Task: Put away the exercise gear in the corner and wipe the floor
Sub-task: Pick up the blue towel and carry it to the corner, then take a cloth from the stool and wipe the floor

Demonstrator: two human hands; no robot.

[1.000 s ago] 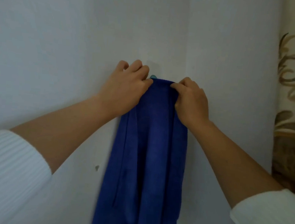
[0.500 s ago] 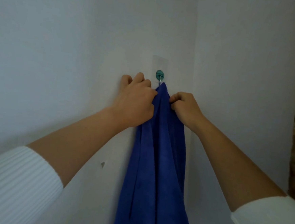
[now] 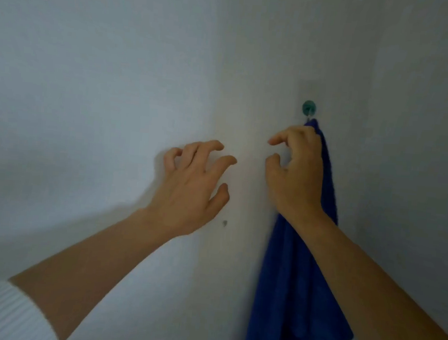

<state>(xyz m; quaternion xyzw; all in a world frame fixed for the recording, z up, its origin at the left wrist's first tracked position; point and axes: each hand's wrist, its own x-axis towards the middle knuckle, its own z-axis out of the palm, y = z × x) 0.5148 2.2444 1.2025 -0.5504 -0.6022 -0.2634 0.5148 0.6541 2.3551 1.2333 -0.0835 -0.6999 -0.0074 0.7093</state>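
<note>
A dark blue cloth (image 3: 291, 290) hangs by its top from a small teal wall hook (image 3: 308, 107) in the corner of the white walls. My right hand (image 3: 293, 172) is raised in front of the cloth's upper part, fingers curled and apart, holding nothing. My left hand (image 3: 192, 183) is off to the left of the cloth, against the bare wall, fingers spread and empty. My right forearm hides part of the cloth's right side.
Two white walls (image 3: 95, 84) meet in a corner just right of the hook. A small dark mark (image 3: 224, 223) shows on the wall below my left hand.
Both hands have let go of the blue cloth and opened. They have drawn away to the left, and the cloth now hangs by itself from the hook.
</note>
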